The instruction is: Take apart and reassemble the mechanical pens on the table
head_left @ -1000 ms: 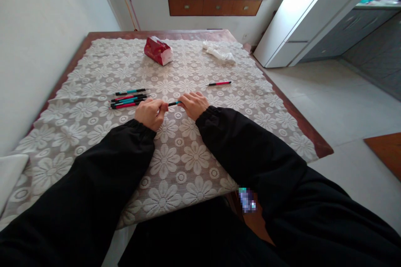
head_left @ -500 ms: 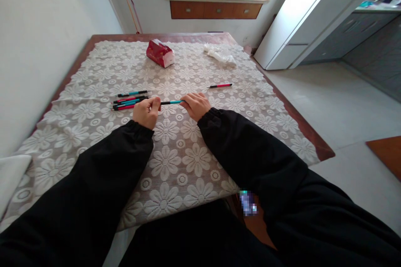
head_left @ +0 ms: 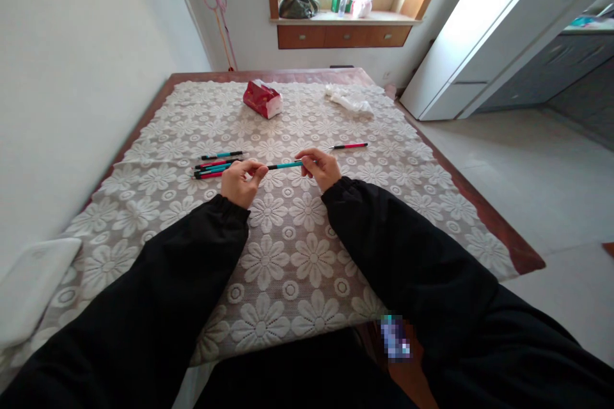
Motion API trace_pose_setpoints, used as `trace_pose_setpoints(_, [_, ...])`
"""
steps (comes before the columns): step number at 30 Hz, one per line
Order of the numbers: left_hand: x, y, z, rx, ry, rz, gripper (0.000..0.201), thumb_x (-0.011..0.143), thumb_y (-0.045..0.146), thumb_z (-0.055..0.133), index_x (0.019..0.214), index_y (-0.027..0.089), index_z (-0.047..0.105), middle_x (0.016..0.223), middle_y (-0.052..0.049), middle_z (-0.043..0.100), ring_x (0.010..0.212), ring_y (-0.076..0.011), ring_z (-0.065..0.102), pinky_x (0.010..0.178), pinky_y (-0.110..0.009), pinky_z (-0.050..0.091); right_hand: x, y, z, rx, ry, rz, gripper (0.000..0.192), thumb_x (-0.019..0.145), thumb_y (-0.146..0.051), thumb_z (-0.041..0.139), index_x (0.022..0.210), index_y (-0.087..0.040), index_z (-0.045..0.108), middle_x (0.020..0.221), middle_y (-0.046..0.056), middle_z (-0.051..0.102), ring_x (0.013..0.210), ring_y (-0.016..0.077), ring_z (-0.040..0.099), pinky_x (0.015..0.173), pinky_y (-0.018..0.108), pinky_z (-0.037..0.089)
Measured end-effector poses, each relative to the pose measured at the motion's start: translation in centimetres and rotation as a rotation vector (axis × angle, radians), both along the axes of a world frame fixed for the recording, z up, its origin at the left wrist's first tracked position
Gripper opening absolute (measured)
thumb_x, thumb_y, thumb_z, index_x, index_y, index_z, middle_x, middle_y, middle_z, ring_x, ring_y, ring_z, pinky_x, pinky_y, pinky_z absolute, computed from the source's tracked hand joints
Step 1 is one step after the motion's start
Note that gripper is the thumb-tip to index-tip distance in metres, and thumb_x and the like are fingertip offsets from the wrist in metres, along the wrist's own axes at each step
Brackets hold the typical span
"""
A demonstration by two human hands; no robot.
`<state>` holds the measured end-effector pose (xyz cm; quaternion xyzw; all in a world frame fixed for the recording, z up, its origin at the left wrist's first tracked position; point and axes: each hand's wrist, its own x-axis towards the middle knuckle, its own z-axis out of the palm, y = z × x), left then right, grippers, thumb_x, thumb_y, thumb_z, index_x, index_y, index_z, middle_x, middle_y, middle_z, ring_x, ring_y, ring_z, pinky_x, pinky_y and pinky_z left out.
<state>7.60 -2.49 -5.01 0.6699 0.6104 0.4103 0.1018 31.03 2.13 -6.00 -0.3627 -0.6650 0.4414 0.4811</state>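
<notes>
A blue and black pen [head_left: 286, 165] lies roughly level between my two hands, just over the tablecloth. Its black end is pinched by the thumb and fingertips of my left hand [head_left: 240, 184]. At the blue end, my right hand [head_left: 323, 170] closes thumb and fingers around it, hiding the tip. Just beyond my left hand rests a group of blue-and-black and red-and-black pens [head_left: 211, 171], partly covered by that hand. One more blue and black pen [head_left: 223, 155] lies slightly farther back. To the right of my right hand is a red and black pen [head_left: 354, 146].
A lace tablecloth [head_left: 311, 259] with flower shapes covers the table. Toward the back are a red tissue pack [head_left: 261, 100] and a crumpled white plastic bag [head_left: 352, 102]. A white padded object [head_left: 36, 287] sits at the left edge. A white wall borders the left side.
The view has tilted up a little. My right hand has turned so its thumb shows, and my left fingers have loosened from a fist into a pinch. Both hands still hold the pen.
</notes>
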Motion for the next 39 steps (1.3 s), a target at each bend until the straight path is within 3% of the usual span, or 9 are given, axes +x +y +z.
trace_pose_setpoints(3, [-0.1, 0.1, -0.2, -0.022, -0.042, 0.007, 0.04, 0.087, 0.056, 0.063, 0.085, 0.02, 0.079, 0.078, -0.005, 0.072, 0.07, -0.0177, 0.061, 0.064, -0.029, 0.047, 0.2, 0.3, 0.3, -0.233, 0.318, 0.229, 0.052, 0.087, -0.07, 0.059, 0.101, -0.021, 0.069, 0.07, 0.002, 0.063, 0.06, 0.0153, 0.053, 0.059, 0.03, 0.039])
trace_pose_setpoints(5, [-0.1, 0.1, -0.3, -0.022, -0.069, 0.002, 0.039, 0.087, 0.056, 0.064, 0.085, 0.02, 0.079, 0.079, -0.006, 0.072, 0.069, -0.0174, 0.061, 0.065, -0.029, 0.049, 0.3, 0.4, 0.5, -0.369, 0.39, 0.32, 0.05, 0.085, -0.068, 0.062, 0.1, -0.02, 0.069, 0.072, 0.002, 0.063, 0.061, 0.0162, 0.055, 0.058, 0.031, 0.039])
trace_pose_setpoints(12, [0.1, -0.2, -0.2, -0.018, -0.083, -0.068, 0.027, 0.083, 0.048, 0.07, 0.083, 0.022, 0.078, 0.079, -0.005, 0.073, 0.07, -0.0183, 0.063, 0.069, -0.031, 0.054, 0.2, 0.0, 1.4, -0.506, 0.463, 0.296, 0.036, 0.088, -0.059, 0.064, 0.085, -0.022, 0.065, 0.055, -0.002, 0.051, 0.057, 0.0172, 0.05, 0.059, 0.033, 0.04])
trace_pose_setpoints(21, [0.2, -0.1, -0.1, -0.047, -0.032, -0.104, 0.022, 0.084, 0.044, 0.07, 0.082, 0.023, 0.078, 0.083, -0.006, 0.075, 0.077, -0.021, 0.066, 0.071, -0.033, 0.055, 0.5, 0.6, 0.7, -0.483, 0.489, 0.373, 0.034, 0.086, -0.054, 0.068, 0.081, -0.021, 0.069, 0.053, -0.003, 0.045, 0.054, 0.0152, 0.045, 0.058, 0.031, 0.036])
trace_pose_setpoints(28, [0.0, 0.0, -0.6, -0.039, -0.015, -0.096, 0.022, 0.086, 0.044, 0.069, 0.09, 0.025, 0.079, 0.082, -0.005, 0.075, 0.078, -0.0223, 0.068, 0.07, -0.034, 0.054, 1.7, 1.8, 0.0, -0.286, 0.253, 0.272, 0.043, 0.079, -0.06, 0.075, 0.089, -0.018, 0.081, 0.065, 0.002, 0.062, 0.066, 0.0156, 0.053, 0.064, 0.031, 0.043])
trace_pose_setpoints(34, [-0.1, 0.1, -1.0, -0.027, -0.044, -0.17, 0.022, 0.087, 0.043, 0.068, 0.086, 0.023, 0.078, 0.078, -0.004, 0.074, 0.075, -0.021, 0.065, 0.068, -0.033, 0.051, 1.5, 1.3, -0.8, -0.437, 0.41, 0.531, 0.053, 0.075, -0.067, 0.076, 0.094, -0.018, 0.079, 0.064, 0.002, 0.061, 0.065, 0.0167, 0.057, 0.066, 0.032, 0.043])
trace_pose_setpoints(37, [-0.1, 0.1, -1.1, -0.022, -0.037, -0.182, 0.019, 0.084, 0.04, 0.07, 0.082, 0.022, 0.076, 0.075, -0.003, 0.072, 0.073, -0.0193, 0.063, 0.067, -0.032, 0.049, 1.7, 1.9, -1.0, -0.332, 0.366, 0.476, 0.051, 0.078, -0.068, 0.073, 0.088, -0.019, 0.078, 0.061, 0.0, 0.057, 0.063, 0.0161, 0.054, 0.066, 0.032, 0.043])
trace_pose_setpoints(39, [0.0, 0.1, -1.0, -0.022, 0.007, -0.151, 0.018, 0.084, 0.039, 0.073, 0.081, 0.021, 0.076, 0.073, -0.003, 0.07, 0.071, -0.0187, 0.062, 0.068, -0.031, 0.048, 2.2, 2.4, -0.6, -0.166, 0.22, 0.386, 0.049, 0.085, -0.067, 0.067, 0.085, -0.019, 0.079, 0.067, 0.002, 0.061, 0.067, 0.0168, 0.055, 0.071, 0.034, 0.044])
